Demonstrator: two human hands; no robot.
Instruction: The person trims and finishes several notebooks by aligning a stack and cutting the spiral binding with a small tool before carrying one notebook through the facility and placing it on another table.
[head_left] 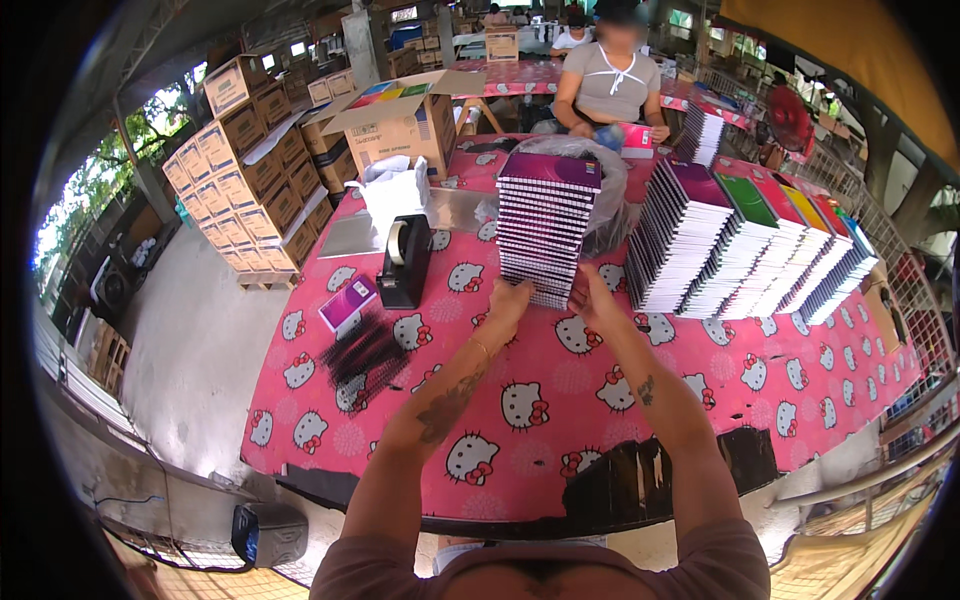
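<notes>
In front of me a tall stack of spiral-bound notebooks [545, 230] with purple covers stands upright on the table. My left hand [510, 305] grips the stack's lower left edge. At the lower right corner, my right hand [595, 300] is pressed against the stack's side, its fingertips partly hidden by the notebooks. A black tape dispenser [404, 262] with a roll of tape stands to the left. Beside it lie a small purple-and-white box [348, 303] and a heap of black spiral binding coils [365, 355].
More notebook stacks [690, 240] in purple, green, red and yellow line the right side. Clear plastic [610, 190] lies behind my stack. An opened carton [395, 130] and white bag [395, 195] are at the far left. A co-worker [615, 85] handles a pink notebook across the pink table [480, 400].
</notes>
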